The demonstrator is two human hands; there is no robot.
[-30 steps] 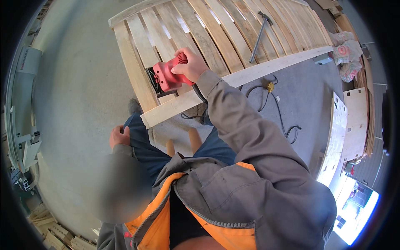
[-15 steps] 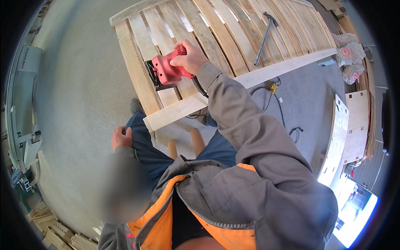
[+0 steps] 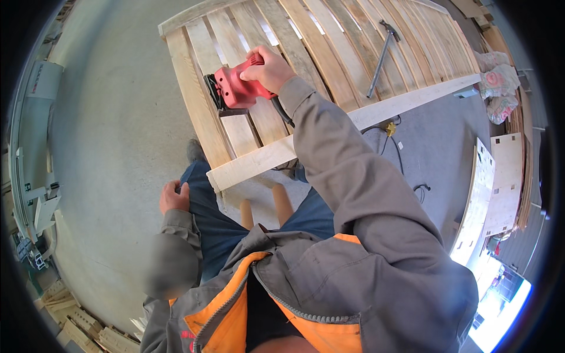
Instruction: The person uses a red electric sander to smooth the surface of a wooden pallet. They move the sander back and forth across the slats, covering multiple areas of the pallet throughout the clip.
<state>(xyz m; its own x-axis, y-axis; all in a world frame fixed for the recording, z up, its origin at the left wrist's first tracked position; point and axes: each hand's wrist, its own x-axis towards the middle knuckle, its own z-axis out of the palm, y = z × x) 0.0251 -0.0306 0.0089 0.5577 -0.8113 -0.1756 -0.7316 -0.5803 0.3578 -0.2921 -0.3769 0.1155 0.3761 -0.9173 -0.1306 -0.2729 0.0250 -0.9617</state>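
The right hand, up near the top centre of the frame, is wrapped round a red power sander, thumb on the near side of the grip; from where I stand I can't tell whether its black base bears on the wood or sits just above it. A black cord trails from its grip end. Below and left of that, the left hand lies by the trouser leg with loosely curled fingers; its palm is hidden, so I can't say whether it holds anything. The sander is over the left end of a slatted wooden panel, which spreads across the upper part of the frame. As far as putting together goes, the panel looks well along: the slats run side by side between long edge boards. How much of its surface has been sanded, and how much is left, I can't make out; no line parts worked wood from raw. Farther right a hammer lies across the slats, out of either hand. Beyond, pale bags sit at upper right, and loose timber is heaped at lower left.
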